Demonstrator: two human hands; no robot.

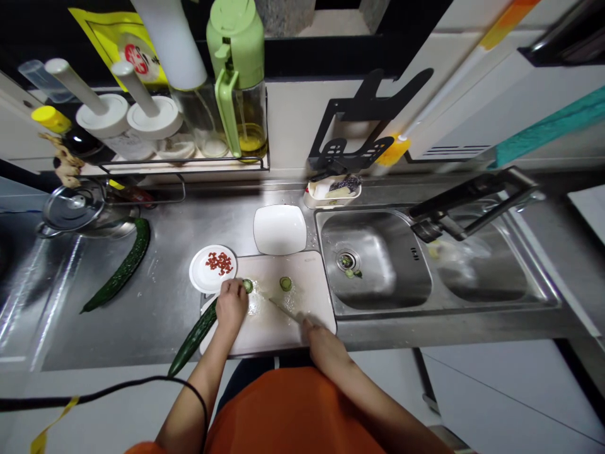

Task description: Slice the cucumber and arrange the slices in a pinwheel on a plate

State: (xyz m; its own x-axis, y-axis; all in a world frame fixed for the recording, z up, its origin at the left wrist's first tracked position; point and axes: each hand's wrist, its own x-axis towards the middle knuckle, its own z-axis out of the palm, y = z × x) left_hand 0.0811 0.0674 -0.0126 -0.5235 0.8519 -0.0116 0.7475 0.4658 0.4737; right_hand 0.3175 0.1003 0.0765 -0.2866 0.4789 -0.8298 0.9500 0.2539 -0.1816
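On the cutting board (271, 331), one slice (285, 284) lies cut; left hand (232, 304) grips the long remainder (193, 339), right hand (326, 345) a knife (283, 309); left of the board, another cucumber (123, 271) looks whole.

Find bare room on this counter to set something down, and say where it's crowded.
Bare steel lies between the leftmost cucumber and the plate of red pieces, and behind that plate toward the rack. Crowded: the cutting board, with the left hand and held cucumber at left, the right hand and knife at lower right.
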